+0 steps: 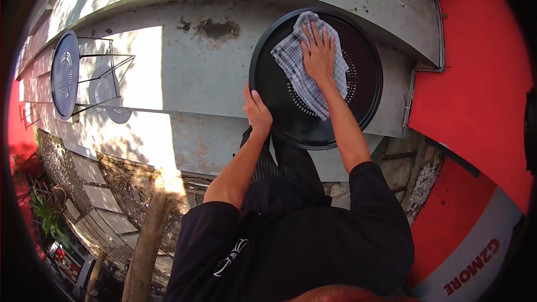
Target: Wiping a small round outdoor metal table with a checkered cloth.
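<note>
A round black metal tabletop [272, 67] with a raised rim and a ring of punched holes is in front of my legs, over the concrete steps. My left hand [258, 111] grips its rim at the near left side, thumb on top and fingers going around the outer edge. On the upper part of the surface lies a black-and-white checked cloth [293, 56], partly creased. My right hand [321, 54] presses flat on this cloth with fingers stretched forward, covering part of it. Whatever supports the tabletop is hidden beneath it.
A similar round table [65, 75] with thin wire legs stands in sunlight on the concrete step [201, 75] at left. A red wall [482, 50] bounds the right side. Below left are a wooden post [147, 239], paving slabs [102, 197] and a green plant [46, 214].
</note>
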The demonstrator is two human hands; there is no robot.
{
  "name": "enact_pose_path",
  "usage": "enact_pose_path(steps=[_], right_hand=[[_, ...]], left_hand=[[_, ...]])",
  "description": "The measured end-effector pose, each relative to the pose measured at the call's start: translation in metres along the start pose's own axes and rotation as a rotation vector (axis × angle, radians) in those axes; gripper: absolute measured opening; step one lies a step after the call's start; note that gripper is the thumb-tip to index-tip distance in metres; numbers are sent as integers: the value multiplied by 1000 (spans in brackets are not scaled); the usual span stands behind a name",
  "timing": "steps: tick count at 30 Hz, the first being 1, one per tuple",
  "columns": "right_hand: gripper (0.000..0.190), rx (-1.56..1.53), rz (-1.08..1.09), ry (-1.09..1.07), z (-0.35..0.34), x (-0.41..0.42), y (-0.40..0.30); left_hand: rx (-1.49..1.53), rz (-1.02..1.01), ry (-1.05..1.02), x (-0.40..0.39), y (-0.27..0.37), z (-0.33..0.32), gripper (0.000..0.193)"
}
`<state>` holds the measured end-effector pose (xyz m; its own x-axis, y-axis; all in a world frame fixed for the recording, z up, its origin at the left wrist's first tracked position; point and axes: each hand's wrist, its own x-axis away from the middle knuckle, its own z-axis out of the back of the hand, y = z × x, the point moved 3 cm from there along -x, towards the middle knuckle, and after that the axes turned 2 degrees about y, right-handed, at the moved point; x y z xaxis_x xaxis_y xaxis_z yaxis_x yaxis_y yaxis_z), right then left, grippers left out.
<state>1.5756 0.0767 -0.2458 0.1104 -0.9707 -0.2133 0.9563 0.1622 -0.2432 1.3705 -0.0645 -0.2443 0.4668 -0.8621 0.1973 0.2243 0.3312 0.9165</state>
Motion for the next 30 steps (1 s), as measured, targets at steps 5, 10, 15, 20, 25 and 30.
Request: enact_pose_path(steps=[5,10,15,20,25,30], right_hand=[[54,60,-172,70,-4,13,0],[59,-61,-69,-121,15,100,-49],[64,-112,-26,-237,28,166,-74],[64,-112,121,-289,23,126,-75],[55,-113,91,-80,6,33,-49],[54,-45,-182,96,-8,10,-41]], left_hand=[[-7,29,0,1,-2,-1,45],[-30,32,3,1,-7,-1,44],[-13,-121,41,-1,-8,1,44],[-36,-78,28,-1,-11,0,44],[-79,-92,41,1,-9,-6,45],[-124,-56,23,5,-21,-12,47]])
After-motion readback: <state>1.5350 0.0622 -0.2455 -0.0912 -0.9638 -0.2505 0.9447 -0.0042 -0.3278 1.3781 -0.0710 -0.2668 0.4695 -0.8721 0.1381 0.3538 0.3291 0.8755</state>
